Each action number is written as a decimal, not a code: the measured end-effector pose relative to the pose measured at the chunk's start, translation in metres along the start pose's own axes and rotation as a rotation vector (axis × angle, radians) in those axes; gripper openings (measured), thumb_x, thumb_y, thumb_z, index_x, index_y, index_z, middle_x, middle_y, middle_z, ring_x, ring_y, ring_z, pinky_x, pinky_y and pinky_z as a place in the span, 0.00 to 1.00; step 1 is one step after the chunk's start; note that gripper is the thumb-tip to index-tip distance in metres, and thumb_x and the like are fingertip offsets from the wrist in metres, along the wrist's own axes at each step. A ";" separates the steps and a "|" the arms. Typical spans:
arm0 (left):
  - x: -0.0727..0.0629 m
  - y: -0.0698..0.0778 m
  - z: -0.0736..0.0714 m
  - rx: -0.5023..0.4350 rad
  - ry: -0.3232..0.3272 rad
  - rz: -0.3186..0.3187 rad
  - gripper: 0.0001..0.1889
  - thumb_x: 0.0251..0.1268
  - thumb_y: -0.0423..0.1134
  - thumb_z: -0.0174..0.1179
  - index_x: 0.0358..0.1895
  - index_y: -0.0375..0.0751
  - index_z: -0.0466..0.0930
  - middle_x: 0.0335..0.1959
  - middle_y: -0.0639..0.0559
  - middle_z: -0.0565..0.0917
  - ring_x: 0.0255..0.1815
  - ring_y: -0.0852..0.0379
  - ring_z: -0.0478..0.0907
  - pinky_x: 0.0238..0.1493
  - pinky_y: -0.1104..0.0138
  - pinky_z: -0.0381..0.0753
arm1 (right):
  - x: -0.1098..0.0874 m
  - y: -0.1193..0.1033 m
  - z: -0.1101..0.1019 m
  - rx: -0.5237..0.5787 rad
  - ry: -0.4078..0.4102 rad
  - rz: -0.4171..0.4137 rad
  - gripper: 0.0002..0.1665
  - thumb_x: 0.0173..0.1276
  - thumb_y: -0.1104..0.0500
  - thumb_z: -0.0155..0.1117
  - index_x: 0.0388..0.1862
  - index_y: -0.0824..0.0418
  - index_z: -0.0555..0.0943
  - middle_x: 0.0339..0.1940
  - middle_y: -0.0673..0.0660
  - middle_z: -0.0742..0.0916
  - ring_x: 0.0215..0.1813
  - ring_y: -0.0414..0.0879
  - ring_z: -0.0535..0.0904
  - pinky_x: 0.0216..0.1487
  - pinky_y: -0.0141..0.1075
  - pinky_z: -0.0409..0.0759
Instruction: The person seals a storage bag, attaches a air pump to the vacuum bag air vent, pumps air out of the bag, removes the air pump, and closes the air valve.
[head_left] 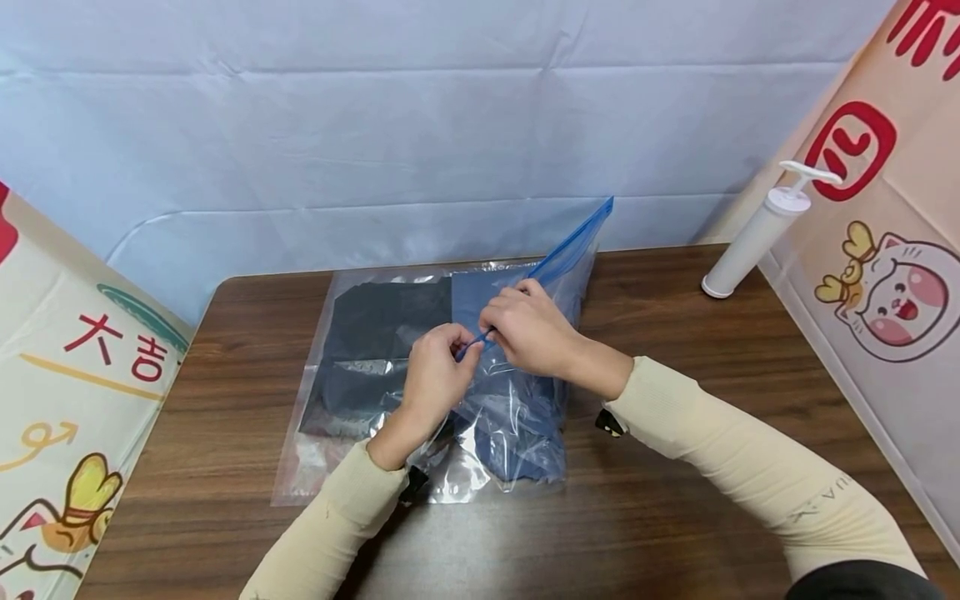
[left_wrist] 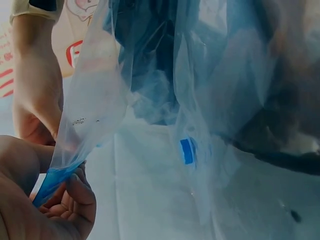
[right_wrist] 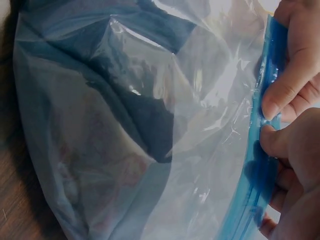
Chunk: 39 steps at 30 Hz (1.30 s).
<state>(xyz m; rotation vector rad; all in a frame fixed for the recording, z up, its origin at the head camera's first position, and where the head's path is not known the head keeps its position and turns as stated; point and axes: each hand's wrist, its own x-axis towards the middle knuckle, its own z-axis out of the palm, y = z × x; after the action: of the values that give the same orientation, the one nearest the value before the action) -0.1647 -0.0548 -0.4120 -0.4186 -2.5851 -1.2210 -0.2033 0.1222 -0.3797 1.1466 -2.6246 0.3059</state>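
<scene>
A clear plastic zip bag (head_left: 510, 417) lies across the table with folded dark cloth (head_left: 390, 325) and blue cloth (head_left: 517, 450) inside it. Its blue zip strip (head_left: 572, 242) rises toward the back right. My left hand (head_left: 431, 375) pinches the near end of this strip between thumb and fingers. Right beside it, my right hand (head_left: 532, 329) pinches the same strip. In the right wrist view both thumbs press on the blue strip (right_wrist: 257, 165), almost touching each other. A small blue piece (left_wrist: 187, 151) shows on the bag in the left wrist view.
A white hand pump (head_left: 753, 242) stands at the back right of the brown wooden table (head_left: 645, 517). Pale cloth (head_left: 375, 150) hangs behind the table, and printed panels (head_left: 885, 267) border both sides.
</scene>
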 end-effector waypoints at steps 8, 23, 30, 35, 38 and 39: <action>0.003 -0.001 -0.006 -0.001 -0.122 -0.048 0.04 0.68 0.35 0.69 0.36 0.37 0.87 0.24 0.53 0.82 0.20 0.61 0.73 0.28 0.65 0.76 | 0.002 0.008 -0.008 0.091 -0.110 0.036 0.03 0.68 0.62 0.72 0.39 0.57 0.88 0.39 0.51 0.89 0.48 0.50 0.83 0.66 0.54 0.70; 0.007 0.000 -0.004 0.067 -0.156 -0.057 0.04 0.69 0.35 0.67 0.37 0.38 0.86 0.28 0.51 0.81 0.25 0.58 0.73 0.31 0.63 0.75 | 0.000 0.006 0.004 0.019 0.006 -0.004 0.03 0.66 0.64 0.73 0.34 0.57 0.86 0.34 0.51 0.87 0.45 0.51 0.82 0.58 0.52 0.73; 0.008 0.002 -0.005 0.047 -0.150 -0.085 0.05 0.70 0.36 0.67 0.37 0.38 0.86 0.27 0.51 0.81 0.24 0.58 0.74 0.30 0.63 0.76 | 0.006 0.014 -0.008 0.103 -0.121 0.052 0.06 0.66 0.58 0.75 0.41 0.57 0.89 0.40 0.52 0.89 0.50 0.52 0.83 0.67 0.53 0.69; 0.009 0.002 -0.005 0.042 -0.155 -0.085 0.04 0.70 0.34 0.67 0.38 0.37 0.86 0.28 0.51 0.82 0.25 0.58 0.75 0.30 0.64 0.77 | 0.006 0.017 -0.013 0.116 -0.135 0.057 0.03 0.67 0.60 0.73 0.39 0.57 0.89 0.39 0.52 0.90 0.49 0.52 0.83 0.68 0.56 0.67; 0.011 0.002 -0.003 0.038 -0.154 -0.070 0.04 0.71 0.34 0.65 0.39 0.36 0.87 0.29 0.50 0.82 0.24 0.58 0.74 0.30 0.64 0.76 | 0.007 0.016 -0.014 0.131 -0.130 0.073 0.02 0.68 0.62 0.73 0.38 0.58 0.89 0.39 0.52 0.90 0.50 0.52 0.83 0.69 0.57 0.66; 0.011 0.003 -0.003 0.036 -0.149 -0.065 0.05 0.71 0.34 0.65 0.39 0.36 0.87 0.29 0.50 0.83 0.24 0.58 0.74 0.30 0.64 0.76 | 0.007 0.015 -0.014 0.135 -0.128 0.080 0.02 0.67 0.63 0.73 0.38 0.58 0.89 0.39 0.52 0.90 0.50 0.52 0.83 0.69 0.57 0.66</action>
<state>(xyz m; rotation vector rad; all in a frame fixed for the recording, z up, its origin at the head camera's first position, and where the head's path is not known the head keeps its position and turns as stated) -0.1738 -0.0537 -0.4048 -0.4370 -2.7623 -1.2049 -0.2170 0.1315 -0.3656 1.1393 -2.8042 0.4458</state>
